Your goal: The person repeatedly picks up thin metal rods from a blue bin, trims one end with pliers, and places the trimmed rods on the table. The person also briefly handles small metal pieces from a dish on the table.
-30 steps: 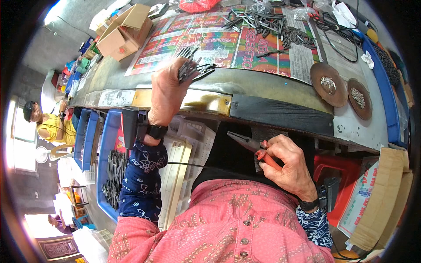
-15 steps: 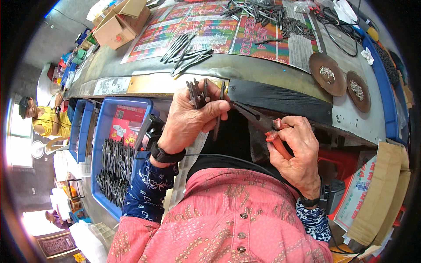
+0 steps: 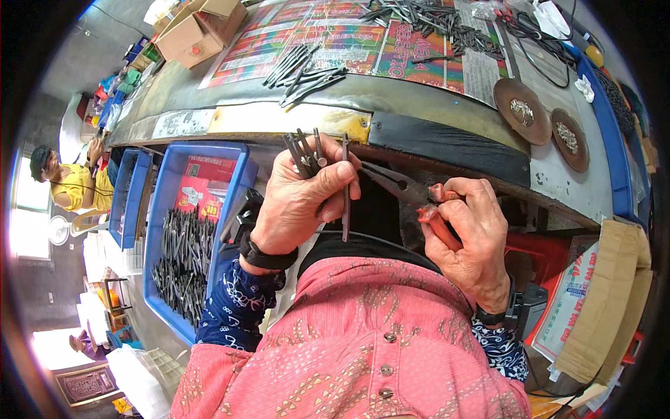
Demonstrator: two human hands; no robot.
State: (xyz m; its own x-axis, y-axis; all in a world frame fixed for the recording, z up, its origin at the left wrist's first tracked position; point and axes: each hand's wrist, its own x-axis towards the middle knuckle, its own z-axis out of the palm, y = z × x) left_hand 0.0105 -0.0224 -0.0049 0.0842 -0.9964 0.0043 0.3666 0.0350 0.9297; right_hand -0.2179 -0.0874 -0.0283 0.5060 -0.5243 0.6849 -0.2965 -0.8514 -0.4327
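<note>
My left hand [image 3: 307, 188] is closed round several slim dark metal pieces [image 3: 299, 152], whose ends stick up past the fingers. Between its thumb and fingertips one more narrow dark strip [image 3: 346, 216] stands nearly upright. My right hand [image 3: 469, 241] grips long-nosed pliers [image 3: 412, 193] with worn red handles. The plier tips point left and end right beside the strip; whether they touch it I cannot tell. Beyond my hands, a small pile of similar dark pieces [image 3: 303, 75] lies on the bench.
The bench edge [image 3: 293, 117] runs in front of my hands. Two brown dishes [image 3: 534, 133] of small metal bits sit at right. A blue bin [image 3: 241, 167] of dark pieces stands at left, an opened carton [image 3: 593, 307] at lower right. Another person [image 3: 77, 181] sits far left.
My left hand's pinched strip now sits lower and more upright. The pliers have shifted slightly left and up with my right hand. The whole view has moved a little.
</note>
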